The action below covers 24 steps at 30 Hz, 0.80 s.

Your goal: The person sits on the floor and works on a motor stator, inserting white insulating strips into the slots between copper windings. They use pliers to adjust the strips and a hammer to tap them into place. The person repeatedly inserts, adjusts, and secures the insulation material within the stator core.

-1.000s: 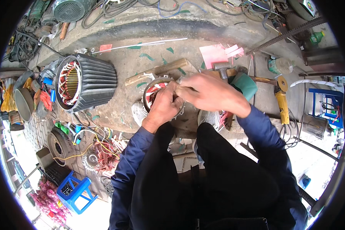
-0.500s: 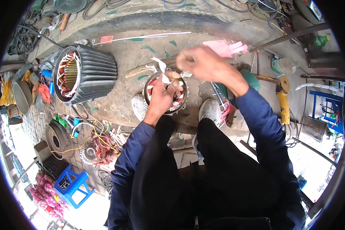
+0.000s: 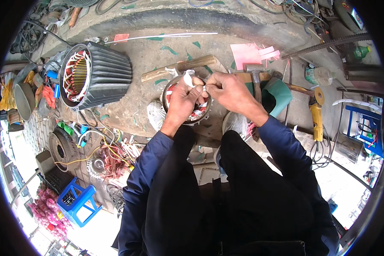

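Both hands meet over a round, open metal motor ring wound with red and white coils (image 3: pixel 171 91), which sits on the concrete ground between two pale grey shoes (image 3: pixel 154 114). Left hand (image 3: pixel 183 102) lies across the ring, thumb against fingers, pinching a soft, narrow white strip (image 3: pixel 187 78); the strip's loose end stands up past the fingertips, on the far side of that hand, its long axis running away from the body with a slight lean leftward. Left hand is plainly nearer to both strip and ring. Right hand (image 3: pixel 232 91) comes in from the right, thumb and forefinger pressed together just beside the left fingertips; a small white bit shows there, too small to tell whether it belongs to the strip. From the right hand, the strip's loose end lies leftward. Ring's opening is largely covered by the left hand. Beyond the right hand's knuckles, a steel-headed hammer with a wooden handle (image 3: pixel 255 68); right of it, a curled green sheet (image 3: pixel 279 96).
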Each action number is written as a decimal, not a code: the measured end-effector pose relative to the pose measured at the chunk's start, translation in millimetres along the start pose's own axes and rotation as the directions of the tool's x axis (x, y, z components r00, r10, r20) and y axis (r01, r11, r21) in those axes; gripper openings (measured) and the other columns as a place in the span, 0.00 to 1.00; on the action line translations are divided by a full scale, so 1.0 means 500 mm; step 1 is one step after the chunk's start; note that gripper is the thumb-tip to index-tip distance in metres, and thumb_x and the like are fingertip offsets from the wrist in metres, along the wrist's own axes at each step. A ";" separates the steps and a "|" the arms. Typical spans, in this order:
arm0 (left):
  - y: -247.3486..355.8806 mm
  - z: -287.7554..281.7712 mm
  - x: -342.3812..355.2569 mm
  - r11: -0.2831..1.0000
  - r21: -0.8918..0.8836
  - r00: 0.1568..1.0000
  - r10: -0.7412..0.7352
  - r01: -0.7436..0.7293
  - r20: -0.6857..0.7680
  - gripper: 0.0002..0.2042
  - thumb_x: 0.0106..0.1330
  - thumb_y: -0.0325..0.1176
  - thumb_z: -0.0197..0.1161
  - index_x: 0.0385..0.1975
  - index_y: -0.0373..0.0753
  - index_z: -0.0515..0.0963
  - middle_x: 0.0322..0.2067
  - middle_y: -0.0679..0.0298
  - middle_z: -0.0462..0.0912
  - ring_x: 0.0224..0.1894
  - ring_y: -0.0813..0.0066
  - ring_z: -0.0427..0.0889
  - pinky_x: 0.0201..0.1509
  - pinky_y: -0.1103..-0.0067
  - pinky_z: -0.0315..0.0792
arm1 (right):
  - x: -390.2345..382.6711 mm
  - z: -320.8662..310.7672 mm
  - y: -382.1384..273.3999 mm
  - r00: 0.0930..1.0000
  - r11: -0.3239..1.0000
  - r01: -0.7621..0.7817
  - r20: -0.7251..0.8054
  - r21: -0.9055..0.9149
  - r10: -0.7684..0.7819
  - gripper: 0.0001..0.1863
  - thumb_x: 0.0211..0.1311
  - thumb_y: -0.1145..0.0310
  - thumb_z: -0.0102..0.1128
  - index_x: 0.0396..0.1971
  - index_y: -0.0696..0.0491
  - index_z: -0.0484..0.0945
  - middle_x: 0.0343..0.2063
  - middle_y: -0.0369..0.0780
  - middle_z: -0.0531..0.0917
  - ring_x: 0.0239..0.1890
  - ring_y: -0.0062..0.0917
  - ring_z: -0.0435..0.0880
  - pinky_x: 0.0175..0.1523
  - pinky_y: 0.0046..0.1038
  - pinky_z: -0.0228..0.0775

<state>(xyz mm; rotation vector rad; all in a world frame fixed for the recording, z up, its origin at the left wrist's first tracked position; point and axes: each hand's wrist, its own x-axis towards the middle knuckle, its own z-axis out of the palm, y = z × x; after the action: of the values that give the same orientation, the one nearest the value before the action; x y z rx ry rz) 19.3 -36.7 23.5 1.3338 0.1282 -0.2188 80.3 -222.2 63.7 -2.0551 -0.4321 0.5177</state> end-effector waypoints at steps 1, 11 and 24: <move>0.001 -0.001 -0.001 1.000 -0.017 1.000 -0.008 0.008 -0.001 0.02 0.80 0.25 0.57 0.44 0.37 0.77 0.33 0.67 0.84 0.31 0.83 0.78 0.37 0.83 0.74 | -0.001 0.005 0.001 1.000 0.998 -0.022 0.003 0.054 0.022 0.06 0.68 0.72 0.65 0.34 0.60 0.82 0.26 0.37 0.83 0.29 0.19 0.78 0.37 0.29 0.72; 0.013 -0.005 -0.012 0.999 -0.009 0.998 -0.043 0.043 -0.038 0.03 0.73 0.22 0.65 0.42 0.35 0.79 0.34 0.67 0.85 0.35 0.82 0.83 0.41 0.82 0.77 | -0.017 -0.005 0.028 0.971 0.937 -0.186 0.200 0.295 0.130 0.08 0.65 0.71 0.68 0.32 0.61 0.84 0.26 0.36 0.85 0.30 0.19 0.81 0.40 0.28 0.75; 0.020 -0.006 -0.017 0.928 0.368 0.991 0.098 -0.059 -0.089 0.07 0.66 0.19 0.70 0.37 0.37 0.79 0.31 0.68 0.86 0.34 0.84 0.83 0.41 0.81 0.77 | -0.038 -0.098 -0.013 0.616 0.993 0.111 -0.786 0.027 -0.047 0.08 0.71 0.69 0.63 0.35 0.58 0.78 0.36 0.44 0.85 0.37 0.25 0.78 0.45 0.31 0.73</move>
<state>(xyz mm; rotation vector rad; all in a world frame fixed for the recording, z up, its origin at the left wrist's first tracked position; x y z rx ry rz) 13.3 -30.8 34.4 1.7195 0.1269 -0.1051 89.1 -263.4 96.0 -1.9509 0.0414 -0.4521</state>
